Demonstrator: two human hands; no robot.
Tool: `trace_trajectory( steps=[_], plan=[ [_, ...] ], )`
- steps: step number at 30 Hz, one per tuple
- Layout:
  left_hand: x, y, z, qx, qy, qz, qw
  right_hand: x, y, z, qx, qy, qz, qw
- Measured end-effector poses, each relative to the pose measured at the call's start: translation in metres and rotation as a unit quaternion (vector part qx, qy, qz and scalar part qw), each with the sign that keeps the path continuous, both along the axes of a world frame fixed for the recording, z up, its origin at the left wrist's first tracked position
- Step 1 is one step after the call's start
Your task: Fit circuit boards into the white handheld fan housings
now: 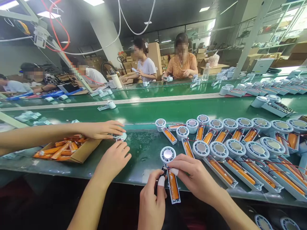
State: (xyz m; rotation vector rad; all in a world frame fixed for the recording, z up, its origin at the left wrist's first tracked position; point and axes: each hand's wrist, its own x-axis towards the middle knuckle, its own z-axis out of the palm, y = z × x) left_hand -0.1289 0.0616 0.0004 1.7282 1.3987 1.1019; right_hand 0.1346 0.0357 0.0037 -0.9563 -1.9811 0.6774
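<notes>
Close in front of me, a light-blue device [168, 154] with a round vented head and a metal disc lies with its open handle towards me. An orange wrapped cell [173, 187] fills the handle. My left hand [152, 196], a white cover on its thumb, pinches a small black part [160, 180] beside the handle's upper end. My right hand [195, 174] has thumb and forefinger closed at the neck of the device, with a white cover on a fingertip. What sits between those fingertips is too small to make out.
Another person's hands [111, 156] work at the left over a light-blue part [122, 136], beside a cardboard box [86, 151] of orange cells. Rows of similar devices [218, 149] crowd the right. Beyond runs a green conveyor belt [144, 111], with several people seated behind.
</notes>
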Motion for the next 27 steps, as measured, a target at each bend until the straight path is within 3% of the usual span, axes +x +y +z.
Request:
trace_trajectory(
  steps=[4,6,8,10,12,13,15,18,23,26,27],
  plan=[
    [-0.043,0.033,0.013,-0.009,-0.015,-0.012,1.0,-0.014,-0.004,-0.001,-0.141,0.077,-0.002,0.987],
    [-0.047,0.032,0.01,-0.018,-0.03,-0.01,0.999,-0.015,-0.006,-0.001,-0.156,0.083,0.0,0.984],
    [-0.044,0.026,0.008,-0.052,-0.131,0.0,0.99,-0.013,-0.007,-0.001,-0.147,0.089,0.014,0.985],
    [-0.039,0.021,0.009,-0.111,-0.304,0.015,0.946,-0.011,-0.007,-0.002,-0.135,0.095,0.024,0.986],
    [-0.034,0.017,0.012,-0.164,-0.449,0.026,0.878,-0.009,-0.007,-0.003,-0.136,0.097,0.019,0.986],
    [-0.031,0.016,0.013,-0.178,-0.482,0.028,0.857,-0.009,-0.008,-0.004,-0.138,0.097,0.016,0.985],
    [-0.026,0.016,0.017,-0.185,-0.49,0.031,0.851,-0.01,-0.009,-0.006,-0.139,0.096,0.012,0.986],
    [-0.022,0.015,0.021,-0.184,-0.478,0.037,0.858,-0.011,-0.011,-0.011,-0.12,0.072,0.009,0.99],
    [-0.025,0.006,0.03,-0.163,-0.412,0.058,0.895,-0.011,-0.014,-0.015,-0.054,-0.011,0.007,0.998],
    [-0.004,-0.017,0.023,-0.153,-0.316,0.074,0.933,-0.01,-0.014,-0.013,-0.019,-0.042,0.027,0.999],
    [0.009,-0.027,0.018,-0.127,-0.181,0.103,0.97,-0.009,-0.013,-0.012,-0.013,-0.047,0.028,0.998]
  ],
)
